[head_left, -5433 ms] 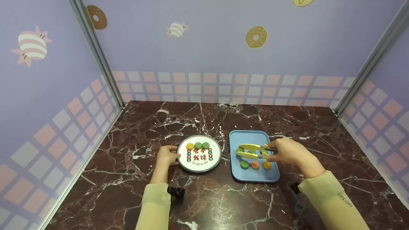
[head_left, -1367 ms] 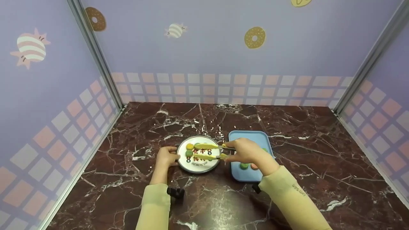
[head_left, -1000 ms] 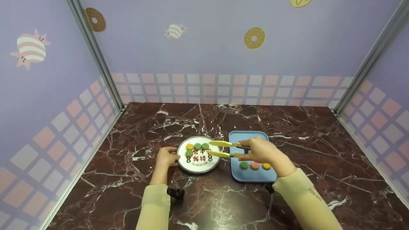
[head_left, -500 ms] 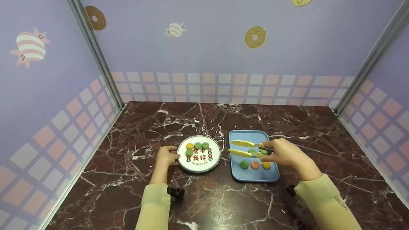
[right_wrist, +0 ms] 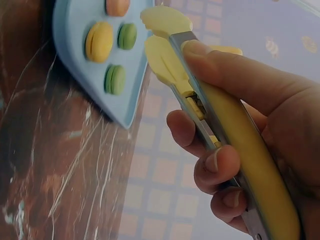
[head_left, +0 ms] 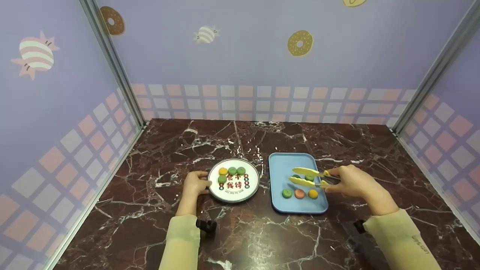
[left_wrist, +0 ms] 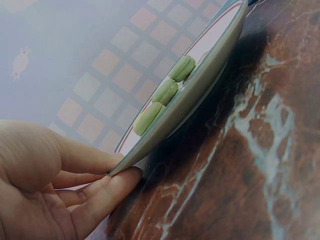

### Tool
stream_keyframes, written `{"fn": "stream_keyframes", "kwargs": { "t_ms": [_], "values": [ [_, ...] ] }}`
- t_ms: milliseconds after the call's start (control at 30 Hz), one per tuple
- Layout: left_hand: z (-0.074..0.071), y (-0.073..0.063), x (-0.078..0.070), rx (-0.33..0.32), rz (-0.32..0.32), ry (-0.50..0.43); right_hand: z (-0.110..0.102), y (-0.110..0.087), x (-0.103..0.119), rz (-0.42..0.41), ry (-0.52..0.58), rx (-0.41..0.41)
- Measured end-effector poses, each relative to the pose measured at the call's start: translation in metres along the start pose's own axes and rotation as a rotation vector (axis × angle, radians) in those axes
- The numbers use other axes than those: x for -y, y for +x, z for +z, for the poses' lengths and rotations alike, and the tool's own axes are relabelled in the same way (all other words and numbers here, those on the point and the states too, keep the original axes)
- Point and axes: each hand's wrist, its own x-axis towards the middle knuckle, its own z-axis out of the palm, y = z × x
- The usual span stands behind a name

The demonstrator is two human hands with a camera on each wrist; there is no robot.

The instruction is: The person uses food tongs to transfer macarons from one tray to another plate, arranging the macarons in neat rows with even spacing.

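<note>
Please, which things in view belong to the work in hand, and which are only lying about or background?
Seem part of the job:
yellow tongs in the right hand
plate held by the left hand
blue tray
macarons on plate and tray

Background only:
marbled table
patterned walls
black wrist devices

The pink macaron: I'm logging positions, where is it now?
In the head view, the pink macaron sits in the blue tray, right of the plate, between a green macaron and a yellow macaron.

Both hands grip, held well apart.
</note>
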Motion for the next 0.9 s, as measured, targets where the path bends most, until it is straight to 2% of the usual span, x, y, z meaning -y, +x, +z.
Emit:
{"fn": "stream_keyframes", "kwargs": {
  "t_ms": [167,367,900],
  "values": [
    [-0.0001,0.0015,0.0012,-0.006,0.008,-0.013,0.0005,-0.002,-0.0034,0.018,-0.016,0.003],
    [0.0007,0.0025,0.0015,-0.015,0.01,-0.016,0.0025,0.0001,-0.0052,-0.002,-0.042,-0.013],
    [0.0005,0.0005,0.0008,-0.007,0.001,-0.027,0.0048,0.003,-0.0056,0.044,-0.042,0.038]
  ]
}}
